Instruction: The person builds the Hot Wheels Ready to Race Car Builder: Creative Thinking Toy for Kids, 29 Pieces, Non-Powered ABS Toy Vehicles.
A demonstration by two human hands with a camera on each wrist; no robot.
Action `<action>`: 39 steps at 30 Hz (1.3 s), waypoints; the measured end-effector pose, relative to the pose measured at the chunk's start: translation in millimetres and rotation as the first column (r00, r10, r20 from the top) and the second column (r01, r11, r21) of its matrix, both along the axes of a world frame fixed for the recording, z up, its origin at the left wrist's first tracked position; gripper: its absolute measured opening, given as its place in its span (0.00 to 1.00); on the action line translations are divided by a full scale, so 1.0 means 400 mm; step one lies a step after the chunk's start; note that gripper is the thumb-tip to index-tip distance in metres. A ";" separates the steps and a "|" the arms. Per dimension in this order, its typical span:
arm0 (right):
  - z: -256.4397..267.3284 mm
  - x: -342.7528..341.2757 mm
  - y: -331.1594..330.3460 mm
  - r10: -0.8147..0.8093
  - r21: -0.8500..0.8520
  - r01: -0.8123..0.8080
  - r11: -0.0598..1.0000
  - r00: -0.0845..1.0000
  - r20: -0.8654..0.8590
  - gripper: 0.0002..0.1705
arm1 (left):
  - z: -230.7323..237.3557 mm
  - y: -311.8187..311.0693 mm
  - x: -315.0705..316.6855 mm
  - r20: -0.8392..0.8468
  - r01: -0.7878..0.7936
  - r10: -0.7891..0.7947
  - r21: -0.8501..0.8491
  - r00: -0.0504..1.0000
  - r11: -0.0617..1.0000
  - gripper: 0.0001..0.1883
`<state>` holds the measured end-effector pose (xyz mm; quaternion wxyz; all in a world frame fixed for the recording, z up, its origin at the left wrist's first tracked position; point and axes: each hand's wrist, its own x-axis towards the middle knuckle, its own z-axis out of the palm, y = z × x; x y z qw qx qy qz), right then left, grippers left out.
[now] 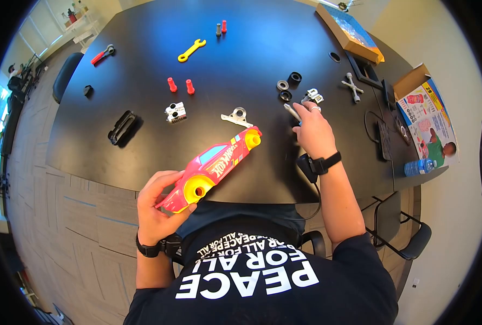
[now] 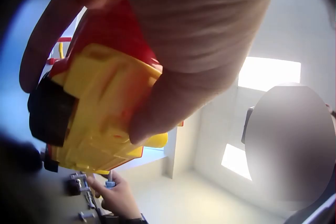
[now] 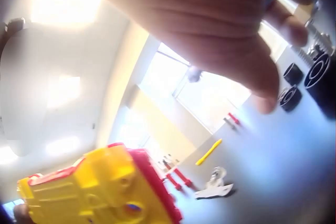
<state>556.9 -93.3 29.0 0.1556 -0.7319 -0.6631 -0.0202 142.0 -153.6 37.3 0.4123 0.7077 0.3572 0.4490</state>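
Note:
My left hand [image 1: 162, 208] grips the rear of a red and yellow toy car [image 1: 219, 162], which is tilted above the table's near edge. In the left wrist view, the thumb presses on the car's yellow underside [image 2: 105, 108]. My right hand [image 1: 314, 132] holds a slim tool [image 1: 291, 111] with a grey shaft and a bit of blue showing near the thumb. Its extended fingers reach a white and grey part [image 1: 313, 96]; whether they touch it cannot be told. Black wheels [image 1: 285, 96] and a grey ring [image 1: 282, 85] lie to the left of that part.
A white bracket [image 1: 238, 116] lies beyond the car. Around the table [image 1: 143, 162] are red pegs [image 1: 190, 86], a white block [image 1: 175, 112], a black frame [image 1: 123, 128], a yellow wrench [image 1: 191, 50] and a grey cross-shaped tool [image 1: 352, 88]. Boxes [image 1: 425, 108] and a bottle [image 1: 420, 166] stand right.

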 end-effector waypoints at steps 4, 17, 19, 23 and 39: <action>-0.049 0.040 0.033 0.015 -0.135 -0.012 0.991 1.000 0.022 0.29 | -0.002 0.006 -0.001 -0.086 0.035 -0.031 0.054 0.996 0.998 0.29; 0.069 -0.268 -0.174 0.498 0.437 -0.433 0.788 0.032 -0.866 0.33 | -0.017 0.000 0.120 -0.009 -0.040 0.040 0.013 0.999 0.999 0.27; 0.072 -0.286 -0.174 0.537 0.458 -0.453 0.765 0.056 -0.841 0.33 | -0.019 0.005 0.129 -0.024 -0.048 0.050 0.070 0.998 0.996 0.30; 0.089 -0.289 -0.170 0.709 0.502 -0.518 0.692 0.357 -0.608 0.32 | -0.036 0.004 0.125 -0.043 -0.074 0.078 0.083 0.996 0.994 0.32; 0.069 -0.208 -0.135 0.501 0.436 -0.265 0.860 0.596 -0.628 0.19 | -0.036 0.000 0.088 -0.032 -0.079 0.083 0.103 0.996 0.992 0.41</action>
